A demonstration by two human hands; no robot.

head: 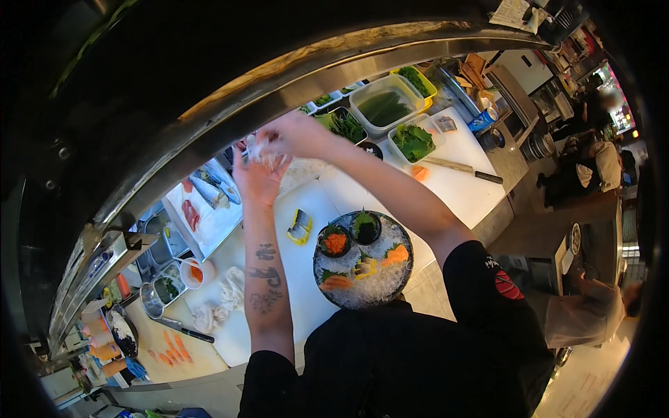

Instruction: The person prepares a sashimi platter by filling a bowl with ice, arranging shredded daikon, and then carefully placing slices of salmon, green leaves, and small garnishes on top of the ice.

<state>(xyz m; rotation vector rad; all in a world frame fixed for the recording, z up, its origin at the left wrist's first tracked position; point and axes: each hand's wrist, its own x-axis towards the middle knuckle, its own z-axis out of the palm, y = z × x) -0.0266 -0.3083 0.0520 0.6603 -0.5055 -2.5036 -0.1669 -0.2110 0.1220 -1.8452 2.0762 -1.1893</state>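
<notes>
My left hand [260,180] is raised over the far side of the counter with its fingers spread. Above it my right hand [299,135] is bent inward, blurred. A whitish, translucent item [260,151] lies between them, apparently in the right fingers; whether the left also grips it is unclear. Nearer me, a round dark-rimmed platter [384,290] of crushed ice bears salmon slices [395,255], silver-and-yellow fish slices [365,268], a bowl of orange roe [335,243] and a dark bowl with a green leaf [365,230]. More yellow-edged fish pieces [299,227] lie on the white cutting board [300,277].
A fish tray [201,230] stands left. Tubs of green leaves [413,143] and a knife [465,168] are at right. Another knife [185,329], a ladle [151,300] and cloths [232,290] lie left. A metal ledge [334,68] overhangs. Other people [588,313] are at right.
</notes>
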